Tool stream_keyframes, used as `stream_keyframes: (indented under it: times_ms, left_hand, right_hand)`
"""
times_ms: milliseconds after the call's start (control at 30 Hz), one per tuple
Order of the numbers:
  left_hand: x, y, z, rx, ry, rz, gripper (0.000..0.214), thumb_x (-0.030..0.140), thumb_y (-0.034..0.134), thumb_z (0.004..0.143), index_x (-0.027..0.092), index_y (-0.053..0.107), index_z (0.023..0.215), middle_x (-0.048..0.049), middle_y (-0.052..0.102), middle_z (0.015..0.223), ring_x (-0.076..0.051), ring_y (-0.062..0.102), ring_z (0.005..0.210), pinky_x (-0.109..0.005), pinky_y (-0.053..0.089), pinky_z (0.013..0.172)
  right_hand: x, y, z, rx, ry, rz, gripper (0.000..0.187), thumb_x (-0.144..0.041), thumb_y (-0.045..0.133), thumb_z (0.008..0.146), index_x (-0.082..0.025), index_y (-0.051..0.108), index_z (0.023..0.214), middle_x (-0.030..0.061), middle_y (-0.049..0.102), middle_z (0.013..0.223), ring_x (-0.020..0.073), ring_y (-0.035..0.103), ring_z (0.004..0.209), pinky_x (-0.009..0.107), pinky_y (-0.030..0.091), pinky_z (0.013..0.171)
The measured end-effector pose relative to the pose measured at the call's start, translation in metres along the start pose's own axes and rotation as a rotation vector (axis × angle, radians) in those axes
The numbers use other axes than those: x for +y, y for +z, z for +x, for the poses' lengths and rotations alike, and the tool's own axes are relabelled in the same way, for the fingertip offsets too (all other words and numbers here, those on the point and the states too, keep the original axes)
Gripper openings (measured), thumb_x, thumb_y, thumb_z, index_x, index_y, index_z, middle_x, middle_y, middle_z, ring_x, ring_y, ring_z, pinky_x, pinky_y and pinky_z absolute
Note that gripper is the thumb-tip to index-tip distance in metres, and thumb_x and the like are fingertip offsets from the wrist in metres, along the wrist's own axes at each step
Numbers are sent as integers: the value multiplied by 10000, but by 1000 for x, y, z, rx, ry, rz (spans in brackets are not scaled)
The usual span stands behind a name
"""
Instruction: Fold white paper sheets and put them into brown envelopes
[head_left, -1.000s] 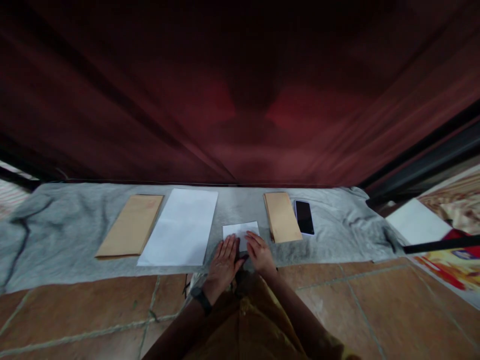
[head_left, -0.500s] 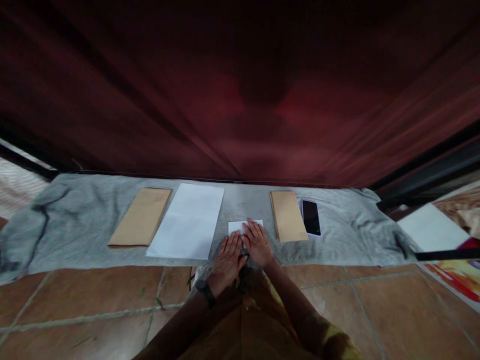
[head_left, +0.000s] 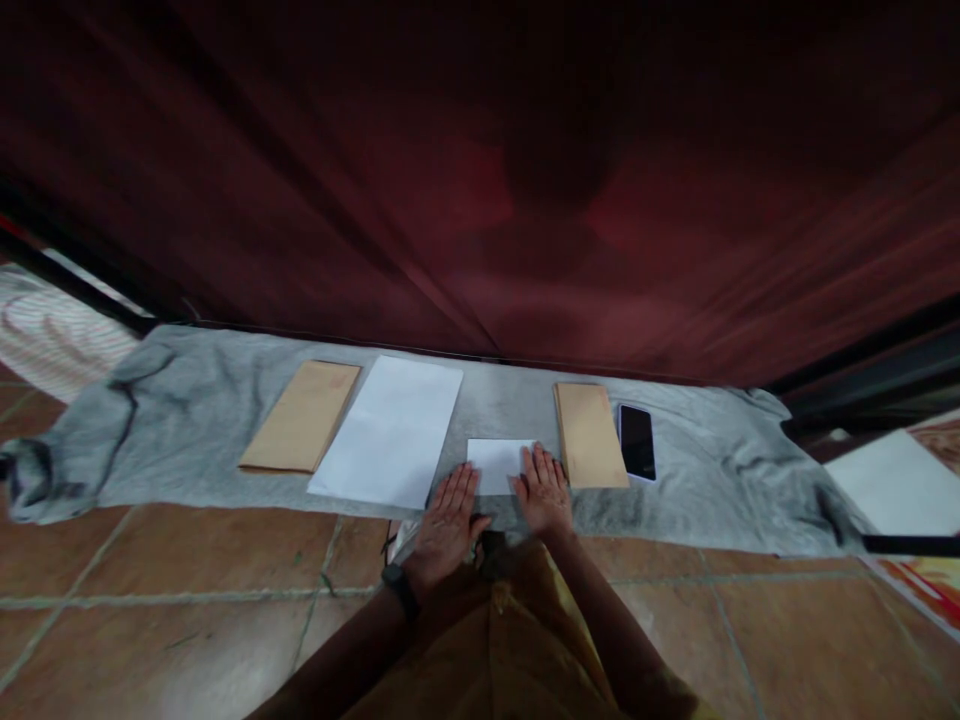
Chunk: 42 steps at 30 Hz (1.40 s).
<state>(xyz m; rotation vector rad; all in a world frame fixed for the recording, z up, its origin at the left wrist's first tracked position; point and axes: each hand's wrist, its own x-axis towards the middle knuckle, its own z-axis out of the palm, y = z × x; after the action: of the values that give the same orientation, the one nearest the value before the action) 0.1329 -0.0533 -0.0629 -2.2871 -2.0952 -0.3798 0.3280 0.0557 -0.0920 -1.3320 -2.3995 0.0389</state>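
Observation:
A small folded sheet of white paper (head_left: 495,466) lies flat on the grey cloth (head_left: 499,400) in front of me. At its left edge rests my left hand (head_left: 448,518), palm down with fingers stretched out. My right hand (head_left: 546,490) lies on the right edge of the paper, its fingers also extended and flat. Neither hand grips anything. To the left is a stack of larger white sheets (head_left: 390,430). Just right of my right hand sits a pile of brown envelopes (head_left: 594,435).
Another pile of brown envelopes (head_left: 301,418) lies beyond the white sheets. A phone (head_left: 637,440) with a dark screen is beside the right envelopes. A dark red curtain (head_left: 450,250) hangs behind the cloth; tiled floor (head_left: 240,640) shows below. A white board (head_left: 900,485) stands far right.
My hands have moved apart, from pressing side by side on the folded paper to its left and right edges, uncovering its middle. The view has tilted slightly.

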Motion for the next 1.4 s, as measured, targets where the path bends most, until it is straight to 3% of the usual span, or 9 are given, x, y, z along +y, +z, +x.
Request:
stream_keyframes:
  times_ms: [233,400,633,767,867,933,967,1133,1400]
  left_hand:
    - [28,5,7,-49,84,-52,794,560,457,982,109,230,1595,-173,314,1643,-281,261,1536,-480,296,1231]
    - [23,8,1,-71,105,-63,759,526,473,985,125,251,1591,-159,319,1644,-269,266,1536,-460,304,1229]
    - [16,9,3,-52,131,-90,736,507,439,1002,143,218,1602,-154,316,1648,-277,289,1527,-472,328,1212]
    - [16,11,2,-31,137,-96,730,483,432,1009,150,189,1611,-152,316,1648,-281,281,1530,-486,327,1213]
    - [15,10,2,-33,144,-105,741,491,438,1007,150,183,1613,-158,315,1647,-281,277,1531,-484,333,1213]
    - [15,9,3,-33,147,-107,741,495,444,1004,148,195,1611,-162,315,1646,-282,279,1530,-481,333,1214]
    - [15,8,3,-33,147,-109,734,493,448,1004,154,207,1609,-160,311,1648,-283,280,1530,-482,330,1215]
    - [15,4,5,-61,147,-120,648,466,474,1001,246,298,1585,-121,268,1671,-286,275,1532,-495,317,1216]
    - [16,22,-1,-83,132,-134,515,434,518,981,134,534,1400,-194,551,1470,-323,471,1413,-540,354,1178]
  right_hand:
    - [0,-2,1,-19,13,66,589,-406,408,1050,-156,343,1579,177,363,1613,326,385,1460,541,299,1184]
    - [-2,-8,-1,-3,16,84,601,-399,399,1055,-142,307,1590,185,357,1615,325,363,1474,543,317,1182]
    - [-8,-37,-49,-73,44,23,612,-345,421,1038,-49,312,1561,229,402,1578,327,400,1452,512,388,1153]
    - [-2,-69,-91,-101,83,8,506,-312,446,1013,-122,473,1482,205,500,1515,339,535,1344,497,485,1052]
    - [14,-92,-105,-171,145,-17,318,-270,434,1017,-208,705,1170,168,701,1261,287,725,1002,417,570,855]
    - [25,-99,-100,-207,180,8,326,-236,420,1022,-235,741,969,118,771,1002,231,738,795,358,575,776]
    - [28,-100,-93,-193,184,42,326,-232,418,1026,-235,741,983,105,773,961,224,738,804,346,577,785]
    - [10,-77,-36,-60,-20,296,427,-234,392,1036,-169,560,1424,139,616,1409,246,574,1312,434,514,1074]
    - [-53,-35,42,-285,-371,430,401,-267,406,1057,-189,595,1402,57,568,1485,181,434,1437,408,366,1228]
